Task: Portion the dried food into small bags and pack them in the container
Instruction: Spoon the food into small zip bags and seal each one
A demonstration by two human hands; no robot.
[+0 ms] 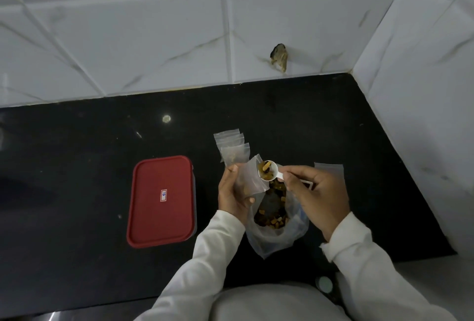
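Note:
My left hand [232, 192] holds a small clear bag [250, 179] tilted with its mouth up. My right hand [318, 197] grips a white scoop [268, 170] filled with dried food, its bowl right at the small bag's mouth. Below both hands a large clear bag of dried food [274, 218] lies open on the black counter [77, 167]. A stack of small clear bags [232, 147] lies just behind my left hand; the front one seems to hold some food. The container with a red lid [161, 200] stands closed to the left.
White tiled walls [179, 38] close the counter at the back and on the right. Another clear bag [329, 168] lies partly hidden behind my right hand. A small round pale object [325, 284] sits near the counter's front edge.

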